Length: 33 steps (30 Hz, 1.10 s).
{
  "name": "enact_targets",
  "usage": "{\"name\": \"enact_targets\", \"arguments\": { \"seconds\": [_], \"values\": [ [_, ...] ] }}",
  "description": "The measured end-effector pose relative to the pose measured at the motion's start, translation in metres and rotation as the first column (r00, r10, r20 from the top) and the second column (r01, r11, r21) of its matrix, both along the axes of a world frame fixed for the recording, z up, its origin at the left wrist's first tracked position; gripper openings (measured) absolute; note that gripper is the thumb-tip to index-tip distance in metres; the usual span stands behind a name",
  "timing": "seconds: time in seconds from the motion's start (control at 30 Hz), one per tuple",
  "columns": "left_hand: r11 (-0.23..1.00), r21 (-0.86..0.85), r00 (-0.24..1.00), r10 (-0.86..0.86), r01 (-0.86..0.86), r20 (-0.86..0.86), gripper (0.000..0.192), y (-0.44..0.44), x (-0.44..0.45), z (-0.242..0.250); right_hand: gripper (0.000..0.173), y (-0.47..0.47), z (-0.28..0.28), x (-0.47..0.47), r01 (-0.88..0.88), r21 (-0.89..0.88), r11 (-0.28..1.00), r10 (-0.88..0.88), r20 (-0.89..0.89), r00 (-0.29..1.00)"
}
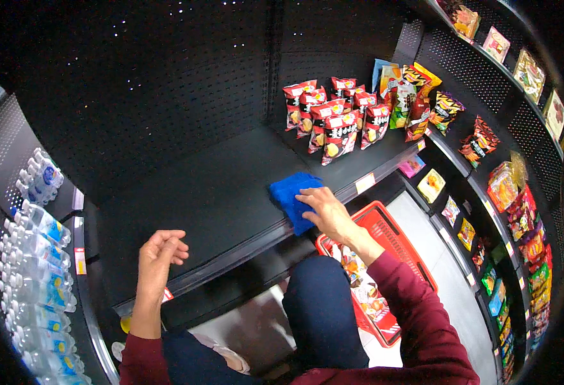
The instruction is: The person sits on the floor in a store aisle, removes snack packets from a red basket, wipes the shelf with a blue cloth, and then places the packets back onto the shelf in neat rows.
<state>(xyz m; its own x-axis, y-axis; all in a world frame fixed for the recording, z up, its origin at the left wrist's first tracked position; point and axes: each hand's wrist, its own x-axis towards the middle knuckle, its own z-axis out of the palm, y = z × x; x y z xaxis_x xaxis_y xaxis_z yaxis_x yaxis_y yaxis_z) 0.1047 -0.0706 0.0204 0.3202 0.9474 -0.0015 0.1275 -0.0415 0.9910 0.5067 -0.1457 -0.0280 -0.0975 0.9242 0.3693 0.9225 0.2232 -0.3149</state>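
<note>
A folded blue cloth lies on the black metal shelf and hangs partly over its front edge. My right hand grips the cloth from above, thumb and fingers spread over its right side. To the left, my left hand hovers near the front edge of the same shelf, with loosely curled fingers and nothing in it. Behind the cloth, toward the right, several red-and-black chip bags stand upright in a group.
Below the shelf, a red plastic basket with snack packs stands on the floor beside my knee. Clear plastic water bottles line a shelf at left. Mixed snack bags and curving shelves of packaged snacks fill the right side.
</note>
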Motion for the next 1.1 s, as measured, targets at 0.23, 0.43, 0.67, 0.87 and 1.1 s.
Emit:
{"name": "enact_targets", "arguments": {
  "seconds": [0.23,0.43,0.67,0.87,1.1],
  "values": [
    [0.974,-0.094,0.957,-0.222,0.207,-0.185,0.021,-0.017,0.0,-0.012,0.075,0.021,-0.012,0.021,-0.077,-0.215,0.974,0.122,0.203,0.972],
    [0.893,-0.248,0.872,-0.431,0.375,-0.234,0.022,-0.054,-0.015,-0.029,0.08,0.022,0.0,0.036,-0.059,-0.191,0.98,0.132,0.394,0.91],
    [0.771,-0.227,0.714,-0.637,0.595,-0.29,0.023,-0.091,-0.015,-0.052,0.078,0.029,0.013,-0.044,-0.213,-0.19,0.958,0.282,0.514,0.81],
    [0.66,-0.128,0.603,-0.735,0.74,-0.308,0.024,-0.119,-0.001,-0.052,0.078,0.055,0.008,-0.159,-0.447,-0.212,0.869,0.492,0.461,0.739],
    [0.588,0.001,0.554,-0.762,0.809,-0.336,0.024,-0.134,0.0,-0.038,0.082,0.073,-0.012,-0.296,-0.66,-0.245,0.71,0.701,0.328,0.633]
  ]
}}
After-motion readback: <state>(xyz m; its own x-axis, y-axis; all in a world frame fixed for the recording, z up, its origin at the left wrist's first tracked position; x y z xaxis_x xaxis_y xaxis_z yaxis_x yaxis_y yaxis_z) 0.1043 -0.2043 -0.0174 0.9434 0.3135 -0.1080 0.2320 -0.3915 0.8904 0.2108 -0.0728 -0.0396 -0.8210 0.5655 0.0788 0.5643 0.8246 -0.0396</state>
